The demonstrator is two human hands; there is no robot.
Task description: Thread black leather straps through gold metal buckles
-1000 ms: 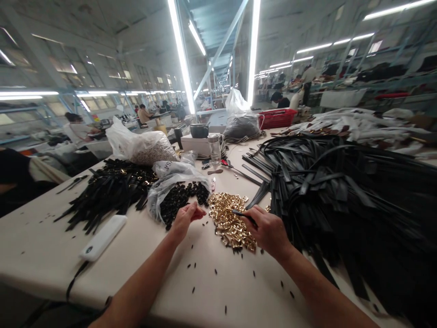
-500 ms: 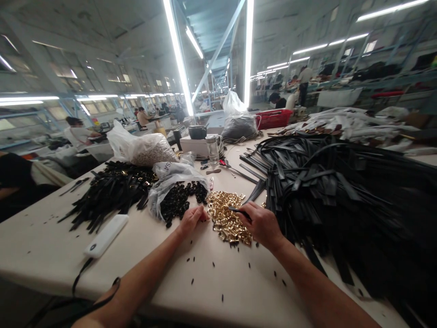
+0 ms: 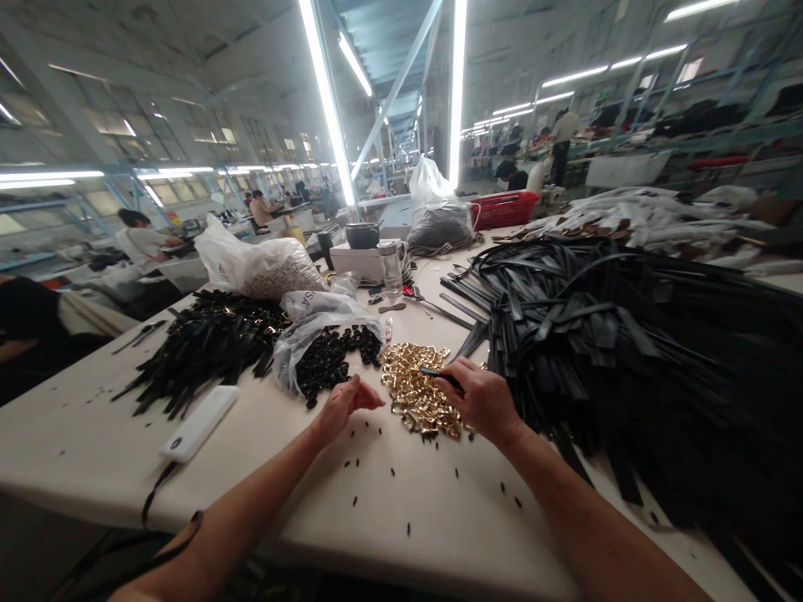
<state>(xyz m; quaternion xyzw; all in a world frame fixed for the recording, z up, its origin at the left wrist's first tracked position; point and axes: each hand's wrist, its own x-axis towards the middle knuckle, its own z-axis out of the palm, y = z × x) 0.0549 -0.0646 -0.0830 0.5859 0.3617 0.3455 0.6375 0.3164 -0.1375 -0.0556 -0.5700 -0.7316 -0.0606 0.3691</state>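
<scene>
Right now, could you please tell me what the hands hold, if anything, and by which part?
The right hand holds a slim dark item by its nearer part, far tip free; whether the left hand holds anything is unclear.

- Clear plastic bag (image 3: 287, 351), left of centre: slanted dark letters (image 3: 308, 298), seemingly "VSA", the first unclear.
- White device (image 3: 202, 423), near left: round dark mark (image 3: 176, 443), unreadable.

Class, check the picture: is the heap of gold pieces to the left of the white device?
No, the gold pieces lie to the right of the white device.
</scene>
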